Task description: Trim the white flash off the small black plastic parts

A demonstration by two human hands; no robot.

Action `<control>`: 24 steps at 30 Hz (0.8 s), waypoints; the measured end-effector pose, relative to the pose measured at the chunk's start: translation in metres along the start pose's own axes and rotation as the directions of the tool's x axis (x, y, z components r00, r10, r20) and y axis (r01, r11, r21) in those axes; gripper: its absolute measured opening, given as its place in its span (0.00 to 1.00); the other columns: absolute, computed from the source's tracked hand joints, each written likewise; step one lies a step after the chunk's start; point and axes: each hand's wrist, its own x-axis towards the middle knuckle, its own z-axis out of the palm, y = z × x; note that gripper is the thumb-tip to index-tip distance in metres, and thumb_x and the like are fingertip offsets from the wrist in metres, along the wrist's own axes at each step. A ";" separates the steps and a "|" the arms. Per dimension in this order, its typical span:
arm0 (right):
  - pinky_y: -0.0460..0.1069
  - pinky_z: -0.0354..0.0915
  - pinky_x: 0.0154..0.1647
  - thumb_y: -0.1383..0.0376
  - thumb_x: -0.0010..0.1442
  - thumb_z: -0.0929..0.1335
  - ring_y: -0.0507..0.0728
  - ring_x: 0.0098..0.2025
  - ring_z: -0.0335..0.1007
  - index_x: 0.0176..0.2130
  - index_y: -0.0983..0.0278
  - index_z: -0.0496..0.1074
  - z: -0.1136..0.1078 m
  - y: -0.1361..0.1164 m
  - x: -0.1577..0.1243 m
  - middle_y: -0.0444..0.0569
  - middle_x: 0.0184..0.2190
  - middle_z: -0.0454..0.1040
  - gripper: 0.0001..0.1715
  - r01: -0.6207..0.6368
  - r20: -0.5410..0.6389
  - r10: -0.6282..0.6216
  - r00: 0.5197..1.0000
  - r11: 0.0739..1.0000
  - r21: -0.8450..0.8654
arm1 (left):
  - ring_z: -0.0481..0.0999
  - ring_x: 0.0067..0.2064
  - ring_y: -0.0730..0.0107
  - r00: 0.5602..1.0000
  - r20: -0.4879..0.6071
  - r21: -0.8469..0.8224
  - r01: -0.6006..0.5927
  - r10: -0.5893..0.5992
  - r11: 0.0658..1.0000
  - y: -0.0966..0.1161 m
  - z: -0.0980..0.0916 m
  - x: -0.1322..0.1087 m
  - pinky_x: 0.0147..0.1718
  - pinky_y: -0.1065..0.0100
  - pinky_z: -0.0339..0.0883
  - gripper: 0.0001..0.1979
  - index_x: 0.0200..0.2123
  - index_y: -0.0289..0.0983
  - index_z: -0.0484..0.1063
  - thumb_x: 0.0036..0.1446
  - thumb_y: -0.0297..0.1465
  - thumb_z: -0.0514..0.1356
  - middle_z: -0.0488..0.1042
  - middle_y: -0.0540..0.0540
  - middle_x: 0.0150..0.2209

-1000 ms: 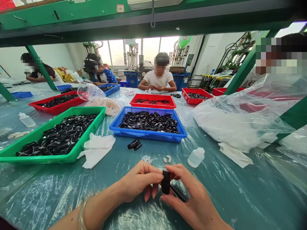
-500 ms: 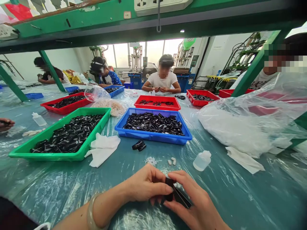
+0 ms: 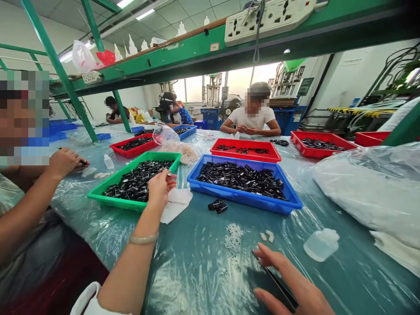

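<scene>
My left hand (image 3: pixel 160 187) reaches forward over the near right corner of the green tray (image 3: pixel 113 199), which is full of small black parts. Its fingers are pinched together at the tips; what they hold I cannot make out. My right hand (image 3: pixel 290 284) rests low on the plastic-covered table (image 3: pixel 197 271) near the front edge. A thin black tool (image 3: pixel 278 285) runs between its thumb and loosely extended fingers. A white cloth (image 3: pixel 175 203) lies just right of my left hand.
A blue tray (image 3: pixel 244 197) of black parts stands ahead, with two loose black parts (image 3: pixel 217 205) before it. Small white bits (image 3: pixel 233 236) and a squeeze bottle (image 3: pixel 321 244) lie nearby. Red trays (image 3: pixel 245 151) sit behind. A big plastic bag (image 3: pixel 367 192) fills the right. A co-worker's hand (image 3: pixel 65 162) rests at left.
My hands have separated. The left hand swung out left to the green tray; the black part pinched between both hands is no longer seen. The view turned left and up.
</scene>
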 end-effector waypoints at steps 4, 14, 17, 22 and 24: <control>0.46 0.72 0.43 0.62 0.62 0.63 0.56 0.48 0.71 0.59 0.56 0.50 -0.004 -0.005 0.000 0.49 0.49 0.72 0.29 -0.085 0.067 0.083 0.994 0.996 0.020 | 0.72 0.29 0.76 0.988 -0.148 -0.027 -0.051 0.046 0.998 0.004 -0.011 0.018 0.28 0.71 0.69 0.13 0.44 0.33 0.66 0.62 0.36 0.51 0.71 0.47 0.36; 0.46 0.70 0.45 0.67 0.60 0.64 0.55 0.46 0.72 0.59 0.56 0.52 -0.003 -0.006 0.000 0.48 0.47 0.72 0.29 -0.063 0.018 0.061 0.998 0.994 0.084 | 0.73 0.31 0.66 0.885 0.452 0.440 -0.326 0.107 0.837 -0.055 0.035 -0.040 0.38 0.65 0.67 0.05 0.23 0.36 0.74 0.39 0.22 0.64 0.72 0.49 0.25; 0.46 0.71 0.42 0.69 0.59 0.63 0.54 0.43 0.74 0.56 0.58 0.56 -0.003 -0.007 0.002 0.48 0.45 0.74 0.26 -0.028 -0.012 0.029 1.000 0.994 0.110 | 0.72 0.37 0.62 0.826 0.560 0.531 -0.408 0.054 0.742 -0.071 0.041 -0.051 0.44 0.62 0.62 0.07 0.17 0.36 0.71 0.37 0.19 0.63 0.71 0.48 0.27; 0.48 0.71 0.42 0.70 0.60 0.63 0.57 0.44 0.73 0.55 0.60 0.58 -0.002 -0.007 0.003 0.50 0.44 0.74 0.24 0.010 -0.019 -0.009 1.000 0.997 0.073 | 0.71 0.40 0.59 0.800 0.600 0.579 -0.441 0.008 0.686 -0.072 0.040 -0.049 0.43 0.63 0.61 0.08 0.18 0.37 0.67 0.40 0.20 0.61 0.68 0.47 0.27; 0.49 0.71 0.43 0.69 0.61 0.62 0.57 0.46 0.72 0.55 0.61 0.58 -0.005 -0.007 0.004 0.51 0.45 0.73 0.23 0.029 -0.037 -0.028 0.999 0.999 0.029 | 0.71 0.37 0.60 0.805 0.593 0.566 -0.407 -0.011 0.717 -0.070 0.040 -0.049 0.39 0.64 0.63 0.08 0.18 0.37 0.66 0.41 0.21 0.61 0.67 0.48 0.23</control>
